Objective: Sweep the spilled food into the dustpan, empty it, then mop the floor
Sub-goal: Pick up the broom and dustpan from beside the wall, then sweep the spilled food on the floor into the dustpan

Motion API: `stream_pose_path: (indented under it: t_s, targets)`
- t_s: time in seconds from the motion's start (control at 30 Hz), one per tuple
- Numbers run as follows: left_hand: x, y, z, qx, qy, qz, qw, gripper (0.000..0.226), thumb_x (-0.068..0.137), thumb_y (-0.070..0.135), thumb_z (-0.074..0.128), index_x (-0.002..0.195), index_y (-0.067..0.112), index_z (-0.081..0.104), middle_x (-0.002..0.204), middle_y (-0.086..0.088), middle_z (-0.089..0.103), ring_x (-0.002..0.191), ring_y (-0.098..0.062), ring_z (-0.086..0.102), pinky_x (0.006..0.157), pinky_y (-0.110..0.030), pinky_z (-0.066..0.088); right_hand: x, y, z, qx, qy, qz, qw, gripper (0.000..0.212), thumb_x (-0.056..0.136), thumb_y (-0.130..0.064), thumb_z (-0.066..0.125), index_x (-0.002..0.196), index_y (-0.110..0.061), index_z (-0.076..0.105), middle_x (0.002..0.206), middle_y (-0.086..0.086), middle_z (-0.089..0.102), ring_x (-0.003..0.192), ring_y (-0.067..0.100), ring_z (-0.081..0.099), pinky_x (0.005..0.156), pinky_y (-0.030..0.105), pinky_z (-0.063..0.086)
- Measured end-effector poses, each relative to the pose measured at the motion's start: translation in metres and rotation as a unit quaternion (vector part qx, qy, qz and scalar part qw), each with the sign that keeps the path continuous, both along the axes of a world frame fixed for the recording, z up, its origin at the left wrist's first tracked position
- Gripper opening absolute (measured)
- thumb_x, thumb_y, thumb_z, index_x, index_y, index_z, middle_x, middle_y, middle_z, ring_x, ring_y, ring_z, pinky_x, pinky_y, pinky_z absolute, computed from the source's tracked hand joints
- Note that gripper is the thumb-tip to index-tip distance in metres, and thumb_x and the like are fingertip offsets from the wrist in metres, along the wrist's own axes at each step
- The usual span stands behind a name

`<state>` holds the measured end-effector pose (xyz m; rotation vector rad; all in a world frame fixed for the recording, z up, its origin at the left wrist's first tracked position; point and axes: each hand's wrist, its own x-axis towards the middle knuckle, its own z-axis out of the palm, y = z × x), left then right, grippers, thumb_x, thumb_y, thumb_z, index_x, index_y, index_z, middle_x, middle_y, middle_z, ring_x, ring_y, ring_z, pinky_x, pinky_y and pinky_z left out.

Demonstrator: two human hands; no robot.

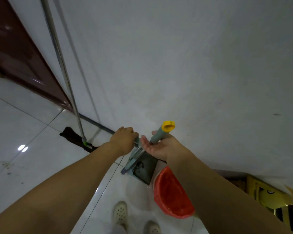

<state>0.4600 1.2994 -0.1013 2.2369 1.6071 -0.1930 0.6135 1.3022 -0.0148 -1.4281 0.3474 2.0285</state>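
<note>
Close to the white wall, my left hand grips the top of a grey handle from above. My right hand is turned palm up, and the grey-green broom handle with a yellow cap passes between its thumb and fingers. Below both hands, the dark dustpan stands on the floor against the wall. The broom's bristles hang at its left edge. A mop with a metal pole leans on the wall to the left, its black head on the tiles.
A red basin sits on the floor under my right forearm. My white shoes are below. Small dark specks mark the white tiles at left. A dark red door is at far left and a yellow object at right.
</note>
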Motion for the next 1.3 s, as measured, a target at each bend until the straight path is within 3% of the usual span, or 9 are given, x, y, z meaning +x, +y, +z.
stream_pose_path:
  t_s: [0.1, 0.27, 0.5, 0.63, 0.73, 0.87, 0.97, 1.17, 1.3]
  targets:
    - [-0.002, -0.020, -0.002, 0.004, -0.004, 0.032, 0.999, 0.043, 0.089, 0.026, 0.052, 0.132, 0.022, 0.049, 0.122, -0.006, 0.048, 0.111, -0.024, 0.046, 0.098, -0.030, 0.032, -0.010, -0.008, 0.003, -0.051, 0.014, -0.026, 0.998, 0.025, 0.097, -0.007, 0.039, 0.076, 0.002, 0.047, 0.071, 0.015, 0.048, 0.059, 0.023, 0.048, 0.059, 0.032, 0.048]
    - [0.000, -0.066, -0.001, -0.036, -0.017, 0.116, 0.992, 0.034, 0.088, 0.030, 0.055, 0.120, 0.020, 0.056, 0.112, -0.006, 0.048, 0.098, -0.022, 0.046, 0.077, -0.027, 0.031, -0.013, -0.031, 0.011, -0.093, 0.017, 0.025, 0.995, 0.031, 0.093, -0.010, 0.043, 0.064, 0.000, 0.044, 0.037, 0.017, 0.049, 0.052, 0.021, 0.044, 0.048, 0.028, 0.044]
    - [0.029, -0.161, 0.011, -0.107, -0.038, 0.289, 0.951, 0.037, 0.087, 0.044, 0.055, 0.110, 0.015, 0.060, 0.112, -0.005, 0.050, 0.098, -0.026, 0.056, 0.074, -0.032, 0.043, -0.005, -0.080, 0.024, -0.033, -0.011, 0.217, 0.975, 0.023, 0.082, -0.004, 0.044, 0.060, -0.006, 0.042, 0.032, 0.010, 0.044, 0.024, 0.018, 0.045, 0.038, 0.022, 0.048]
    - [0.045, -0.224, 0.016, -0.129, -0.069, 0.397, 0.906, 0.032, 0.086, 0.054, 0.052, 0.077, 0.024, 0.047, 0.084, 0.002, 0.056, 0.075, -0.017, 0.055, 0.058, -0.026, 0.038, -0.012, -0.127, 0.019, 0.011, -0.004, 0.338, 0.941, 0.027, 0.087, -0.004, 0.042, 0.061, -0.006, 0.041, 0.034, 0.009, 0.044, 0.022, 0.016, 0.043, 0.040, 0.019, 0.046]
    - [0.052, -0.275, 0.021, -0.149, -0.189, 0.492, 0.836, 0.033, 0.085, 0.055, 0.054, 0.072, 0.027, 0.044, 0.072, 0.002, 0.062, 0.054, -0.010, 0.058, 0.047, -0.023, 0.045, -0.027, -0.163, 0.026, 0.040, -0.007, 0.440, 0.897, 0.027, 0.087, -0.001, 0.042, 0.061, -0.005, 0.039, 0.031, 0.007, 0.041, 0.019, 0.017, 0.041, 0.033, 0.017, 0.044]
    - [0.055, -0.338, 0.032, -0.096, -0.305, 0.606, 0.729, 0.029, 0.086, 0.050, 0.057, 0.076, 0.026, 0.046, 0.070, -0.003, 0.061, 0.049, -0.014, 0.059, 0.040, -0.021, 0.047, -0.056, -0.210, 0.054, 0.048, -0.056, 0.569, 0.819, 0.043, 0.090, -0.003, 0.048, 0.047, -0.001, 0.048, 0.035, 0.008, 0.045, 0.023, 0.017, 0.040, 0.034, 0.017, 0.044]
    - [0.050, -0.383, 0.041, -0.060, -0.324, 0.651, 0.683, 0.029, 0.088, 0.047, 0.055, 0.076, 0.023, 0.048, 0.068, -0.005, 0.057, 0.044, -0.015, 0.054, 0.037, -0.020, 0.044, -0.077, -0.252, 0.068, 0.080, -0.083, 0.644, 0.757, 0.058, 0.089, -0.003, 0.049, 0.031, 0.000, 0.048, 0.043, 0.007, 0.045, 0.023, 0.017, 0.038, 0.033, 0.015, 0.042]
    - [0.036, -0.482, 0.061, 0.023, -0.314, 0.727, 0.611, 0.024, 0.090, 0.046, 0.053, 0.074, 0.028, 0.050, 0.067, -0.002, 0.053, 0.048, -0.013, 0.048, 0.037, -0.018, 0.037, -0.114, -0.347, 0.081, 0.142, -0.059, 0.749, 0.644, 0.031, 0.088, 0.000, 0.046, 0.058, -0.005, 0.044, 0.037, 0.006, 0.043, 0.020, 0.016, 0.039, 0.028, 0.013, 0.038]
    - [0.028, -0.556, 0.069, 0.078, -0.284, 0.778, 0.556, 0.026, 0.090, 0.049, 0.052, 0.071, 0.031, 0.047, 0.064, 0.000, 0.053, 0.047, -0.012, 0.048, 0.035, -0.017, 0.034, -0.131, -0.422, 0.090, 0.175, -0.034, 0.815, 0.551, 0.020, 0.088, 0.003, 0.048, 0.069, -0.002, 0.045, 0.056, 0.008, 0.040, 0.021, 0.013, 0.039, 0.028, 0.013, 0.038]
